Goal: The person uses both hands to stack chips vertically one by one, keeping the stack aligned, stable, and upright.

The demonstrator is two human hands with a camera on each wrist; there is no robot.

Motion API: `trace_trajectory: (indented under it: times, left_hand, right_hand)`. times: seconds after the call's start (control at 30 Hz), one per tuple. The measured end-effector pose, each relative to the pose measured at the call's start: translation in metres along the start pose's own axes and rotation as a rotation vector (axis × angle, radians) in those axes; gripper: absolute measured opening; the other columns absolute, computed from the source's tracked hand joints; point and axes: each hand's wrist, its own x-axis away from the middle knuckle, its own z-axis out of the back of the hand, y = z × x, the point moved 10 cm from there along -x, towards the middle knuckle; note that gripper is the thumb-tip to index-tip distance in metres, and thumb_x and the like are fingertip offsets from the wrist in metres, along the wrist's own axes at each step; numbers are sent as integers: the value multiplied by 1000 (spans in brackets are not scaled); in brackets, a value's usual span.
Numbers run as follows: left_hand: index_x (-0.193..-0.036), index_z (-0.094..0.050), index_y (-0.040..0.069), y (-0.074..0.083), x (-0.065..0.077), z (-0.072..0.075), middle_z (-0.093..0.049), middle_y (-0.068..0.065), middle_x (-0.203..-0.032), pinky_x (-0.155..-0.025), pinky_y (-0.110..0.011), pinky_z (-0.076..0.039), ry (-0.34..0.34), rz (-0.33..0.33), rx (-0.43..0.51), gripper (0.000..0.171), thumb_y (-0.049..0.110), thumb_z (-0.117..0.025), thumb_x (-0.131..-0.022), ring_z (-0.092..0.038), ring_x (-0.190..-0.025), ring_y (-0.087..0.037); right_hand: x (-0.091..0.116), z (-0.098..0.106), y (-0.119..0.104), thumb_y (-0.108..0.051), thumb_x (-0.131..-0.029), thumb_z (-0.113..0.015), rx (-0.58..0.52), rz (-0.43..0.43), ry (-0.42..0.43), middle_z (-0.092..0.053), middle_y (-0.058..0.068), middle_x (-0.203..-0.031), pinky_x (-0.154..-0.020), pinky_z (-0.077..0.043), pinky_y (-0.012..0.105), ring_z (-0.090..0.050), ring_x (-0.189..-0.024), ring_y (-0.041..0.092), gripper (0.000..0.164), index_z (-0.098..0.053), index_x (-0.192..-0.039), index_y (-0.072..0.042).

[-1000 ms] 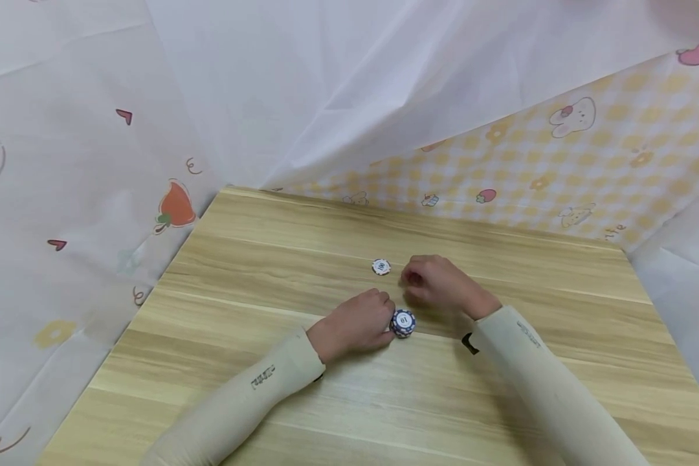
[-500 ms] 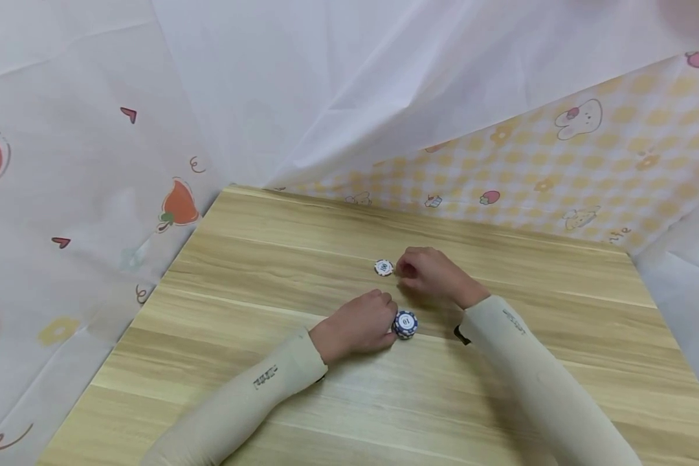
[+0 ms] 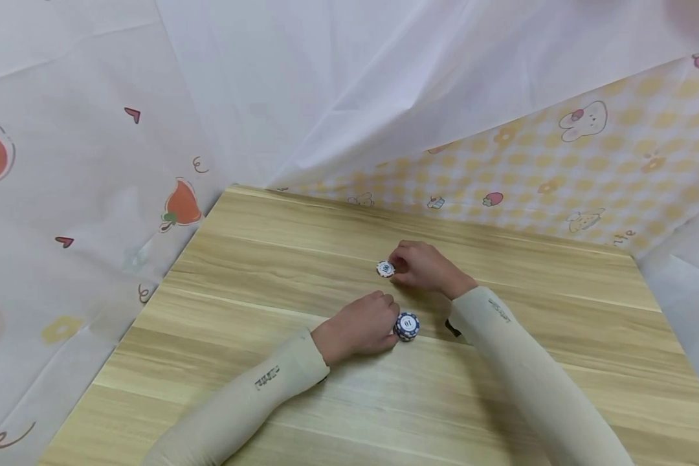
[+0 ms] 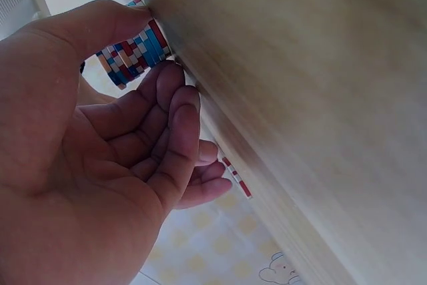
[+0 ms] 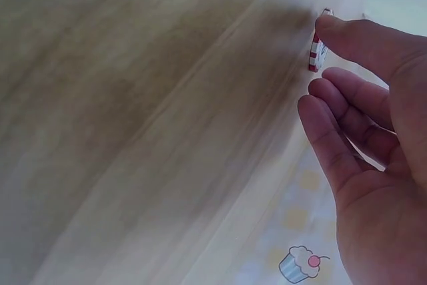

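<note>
A stack of poker chips (image 3: pixel 408 325) stands on the table, its top chip blue and white, marked 10. My left hand (image 3: pixel 360 329) holds the stack from its left side, thumb and fingers bent about it. In the left wrist view the stack (image 4: pixel 137 53) shows mixed coloured edges between thumb and fingertips. Farther back, one poker chip (image 3: pixel 384 269), marked 100, lies flat. My right hand (image 3: pixel 425 266) reaches to that chip's right side. In the right wrist view its thumb overlaps the chip (image 5: pixel 315 55), and the fingers are loosely bent, apart from the thumb.
A wood-grain table (image 3: pixel 256 259) lies under both hands. White sheeting (image 3: pixel 303 77) hangs behind it, with a yellow checked printed cloth (image 3: pixel 518 175) at the back right. A white printed cloth (image 3: pixel 93 162) covers the left side.
My right hand has moved left to the 100 chip, which it now overlaps at the right edge. My left hand stays at the stack. The view has shifted slightly.
</note>
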Motion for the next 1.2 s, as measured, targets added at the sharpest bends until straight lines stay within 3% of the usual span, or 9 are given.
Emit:
trace_trajectory:
  times: [0.57,0.83,1.2]
  left_hand:
    - [-107,-75,4,1,2,7,-72,-4,-99,-94,-32,-52,19,-5,14,34,37,-73,-103,-65,-94,-20]
    - [-110,-75,4,-1,0,2,-72,-4,-102,-98,-32,-51,-6,-1,18,35,38,-72,-104,-65,-96,-19]
    - [-109,-75,3,0,-1,-1,-73,-4,-102,-100,-33,-51,-10,-7,8,35,38,-71,-105,-66,-97,-19]
  right_hand:
    - [-19,-6,-2,-21,-93,-87,10,-2,-88,-69,6,-108,-90,-56,42,-65,-95,22,33,-79,-117,-1]
    - [-23,-8,-4,-19,-89,-83,13,-9,-106,-67,6,-105,-83,-54,40,-61,-89,22,31,-77,-113,-2]
    - [-21,-8,-9,-19,-87,-82,53,-31,-110,-67,7,-107,-84,-56,40,-62,-90,23,32,-75,-112,-1]
